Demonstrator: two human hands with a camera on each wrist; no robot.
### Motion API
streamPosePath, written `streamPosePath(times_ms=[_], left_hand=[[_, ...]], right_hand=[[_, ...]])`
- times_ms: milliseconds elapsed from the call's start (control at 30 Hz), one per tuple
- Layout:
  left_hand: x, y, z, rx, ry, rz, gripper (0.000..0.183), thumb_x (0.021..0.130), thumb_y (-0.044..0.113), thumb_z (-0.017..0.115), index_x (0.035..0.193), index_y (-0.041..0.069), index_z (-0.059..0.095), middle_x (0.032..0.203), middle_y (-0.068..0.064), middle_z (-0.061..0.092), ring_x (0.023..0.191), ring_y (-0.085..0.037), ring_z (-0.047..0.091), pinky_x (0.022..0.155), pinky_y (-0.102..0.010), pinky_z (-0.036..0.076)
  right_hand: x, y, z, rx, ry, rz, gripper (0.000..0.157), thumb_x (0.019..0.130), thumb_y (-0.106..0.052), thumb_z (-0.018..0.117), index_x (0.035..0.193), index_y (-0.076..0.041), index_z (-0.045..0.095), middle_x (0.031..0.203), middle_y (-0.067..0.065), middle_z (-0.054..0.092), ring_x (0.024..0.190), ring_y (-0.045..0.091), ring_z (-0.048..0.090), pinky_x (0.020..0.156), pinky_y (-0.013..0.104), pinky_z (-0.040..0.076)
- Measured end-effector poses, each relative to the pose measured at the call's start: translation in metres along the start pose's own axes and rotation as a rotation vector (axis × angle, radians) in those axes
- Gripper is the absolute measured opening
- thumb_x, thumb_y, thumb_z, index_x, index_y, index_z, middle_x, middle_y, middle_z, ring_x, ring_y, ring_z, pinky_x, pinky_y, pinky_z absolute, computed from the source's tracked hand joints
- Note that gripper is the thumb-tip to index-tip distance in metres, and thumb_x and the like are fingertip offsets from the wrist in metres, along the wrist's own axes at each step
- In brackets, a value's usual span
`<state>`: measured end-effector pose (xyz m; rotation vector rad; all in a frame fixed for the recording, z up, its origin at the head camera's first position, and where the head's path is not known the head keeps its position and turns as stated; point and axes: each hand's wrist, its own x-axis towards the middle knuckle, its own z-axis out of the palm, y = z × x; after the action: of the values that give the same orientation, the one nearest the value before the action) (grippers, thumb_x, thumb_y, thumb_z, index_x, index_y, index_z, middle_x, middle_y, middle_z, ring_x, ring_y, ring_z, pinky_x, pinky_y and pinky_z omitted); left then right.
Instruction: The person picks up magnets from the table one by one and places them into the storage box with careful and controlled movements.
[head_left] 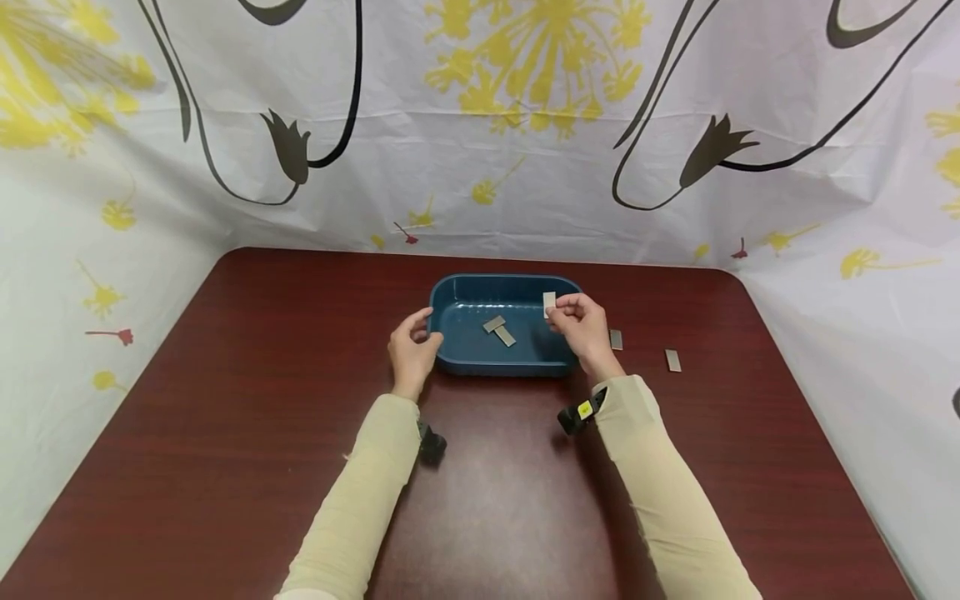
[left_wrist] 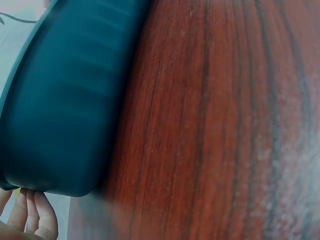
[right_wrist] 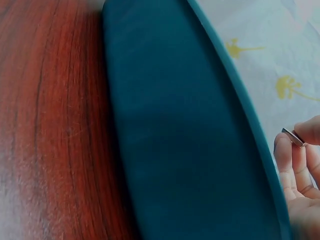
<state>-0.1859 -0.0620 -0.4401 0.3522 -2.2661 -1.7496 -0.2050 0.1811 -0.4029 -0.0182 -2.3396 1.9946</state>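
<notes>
A blue-green rectangular tray (head_left: 483, 368) stands on the table. Above its right end, my right hand (head_left: 588, 329) pinches a small flat metallic rectangle (head_left: 550, 303) between thumb and fingers; the right wrist view shows its thin shiny edge (right_wrist: 293, 137). Two similar grey pieces lie inside the tray, one piece (head_left: 494, 324) touching or overlapping the other piece (head_left: 505, 336). At the tray's left end is my left hand (head_left: 411, 354), its loosely bent fingers touching the outer wall; in the left wrist view several fingertips (left_wrist: 46, 215) meet that end.
Right of the tray, one grey piece (head_left: 617, 340) lies beside my right hand and another piece (head_left: 672, 360) farther right. The dark red wooden table (head_left: 262, 400) ends at a patterned white cloth (head_left: 450, 167) behind. Each wrist carries a small black camera.
</notes>
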Motion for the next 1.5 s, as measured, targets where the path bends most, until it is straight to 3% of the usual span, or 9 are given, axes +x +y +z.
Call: streamPosePath(times_ms=[267,400,533,1133,1500], left_hand=[[-0.001,0.001,0.001,-0.005,-0.003,-0.001,0.042,0.071,0.003,0.06,0.111,0.014,0.063,0.104,-0.007,0.06,0.088,-0.021,0.055,0.073,-0.035,0.046],[-0.001,0.001,0.0,-0.01,-0.004,-0.003,0.042,0.071,0.002,0.06,0.111,0.015,0.063,0.104,-0.007,0.06,0.088,-0.021,0.055,0.073,-0.035,0.046],[-0.001,0.001,0.0,-0.012,-0.006,-0.006,0.042,0.071,0.002,0.06,0.112,0.015,0.062,0.105,-0.007,0.059,0.089,-0.021,0.054,0.073,-0.035,0.046],[-0.001,0.003,-0.001,-0.013,-0.011,-0.003,0.042,0.072,0.003,0.06,0.113,0.013,0.062,0.104,-0.007,0.06,0.089,-0.021,0.054,0.072,-0.036,0.046],[-0.001,0.0,0.0,-0.012,-0.009,-0.007,0.042,0.072,0.004,0.059,0.112,0.015,0.062,0.104,-0.006,0.06,0.088,-0.02,0.054,0.071,-0.035,0.046]], right_hand=[[0.009,0.004,0.005,-0.056,-0.007,0.061,0.018,0.085,-0.008,0.058,0.097,0.002,0.051,0.081,0.007,0.056,0.08,0.026,0.061,0.077,0.038,0.048],[0.014,0.007,0.004,-0.023,-0.007,0.095,0.016,0.085,-0.007,0.057,0.097,0.001,0.05,0.081,0.008,0.055,0.09,0.038,0.056,0.08,0.042,0.045],[0.019,0.009,0.004,-0.008,-0.006,0.12,0.015,0.086,-0.007,0.055,0.097,0.0,0.049,0.083,0.008,0.054,0.094,0.041,0.053,0.082,0.043,0.044],[0.028,0.01,0.011,-0.188,-0.028,0.204,0.023,0.087,-0.01,0.055,0.104,0.004,0.05,0.092,0.018,0.055,0.091,0.034,0.058,0.08,0.037,0.047],[0.036,0.018,0.014,-0.227,-0.054,0.264,0.021,0.087,-0.007,0.053,0.103,0.006,0.051,0.091,0.018,0.056,0.089,0.032,0.059,0.077,0.036,0.048]])
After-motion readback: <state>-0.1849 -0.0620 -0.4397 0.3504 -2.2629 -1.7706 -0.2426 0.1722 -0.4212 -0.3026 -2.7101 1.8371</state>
